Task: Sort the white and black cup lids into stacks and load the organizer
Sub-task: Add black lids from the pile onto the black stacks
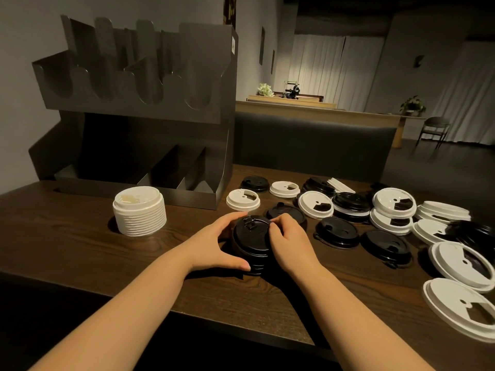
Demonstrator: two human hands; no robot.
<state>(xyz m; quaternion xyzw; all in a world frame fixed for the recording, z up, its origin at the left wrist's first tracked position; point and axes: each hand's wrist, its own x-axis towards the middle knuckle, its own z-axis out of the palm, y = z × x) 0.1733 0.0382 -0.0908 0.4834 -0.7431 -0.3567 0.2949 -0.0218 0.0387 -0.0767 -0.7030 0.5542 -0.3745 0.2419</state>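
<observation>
A stack of black lids [250, 242] stands on the dark wooden table [80, 253] in front of me. My left hand [217, 243] grips its left side, thumb low against the stack. My right hand [288, 241] holds the right side, fingers curled over the top lid's rim. A stack of white lids [139, 211] stands to the left. The dark metal organizer [139, 111] sits behind it at the back left; its lower bins look empty. Loose white lids [316, 204] and black lids [336, 232] lie scattered to the right.
More loose lids crowd the table's right edge, among them a large white lid [463, 307] near the front corner. A dark bench back [308, 143] runs behind the table. The wall closes off the left side.
</observation>
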